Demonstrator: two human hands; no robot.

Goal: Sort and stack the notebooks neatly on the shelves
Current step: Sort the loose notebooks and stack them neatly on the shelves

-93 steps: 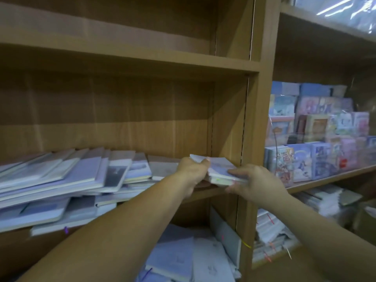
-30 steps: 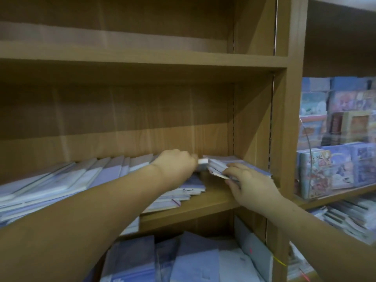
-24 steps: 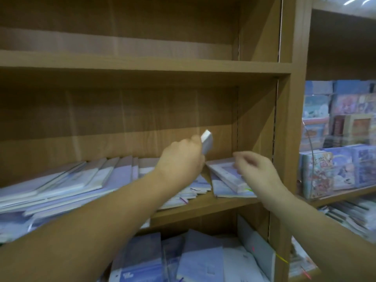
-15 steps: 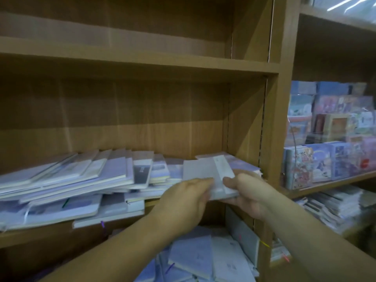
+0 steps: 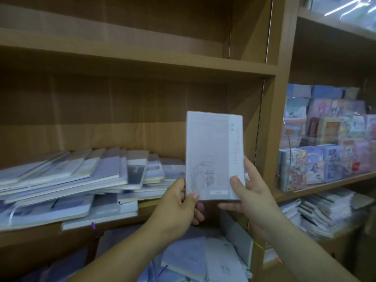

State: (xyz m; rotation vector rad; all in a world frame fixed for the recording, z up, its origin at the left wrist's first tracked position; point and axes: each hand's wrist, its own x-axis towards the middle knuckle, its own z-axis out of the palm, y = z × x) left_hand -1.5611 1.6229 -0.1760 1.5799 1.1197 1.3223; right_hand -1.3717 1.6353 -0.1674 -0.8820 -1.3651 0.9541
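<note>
A pale grey-white notebook (image 5: 213, 153) stands upright in front of the middle wooden shelf (image 5: 154, 203), held by both hands at its lower edge. My left hand (image 5: 177, 204) pinches its bottom left corner with thumb in front. My right hand (image 5: 250, 190) grips its bottom right side, thumb on the cover. A slumped, fanned-out pile of notebooks (image 5: 67, 180) lies on the shelf to the left, leaning and overlapping.
The shelf's upright side panel (image 5: 270, 129) stands just right of the held notebook. Colourful books (image 5: 325, 139) fill the neighbouring unit on the right, with stacked packs (image 5: 321, 212) below. More notebooks (image 5: 203, 259) lie on the shelf underneath. The upper shelf (image 5: 122, 60) holds nothing visible.
Both hands have lifted one notebook off the right end of the shelf and turned it from flat to upright, cover facing me.
</note>
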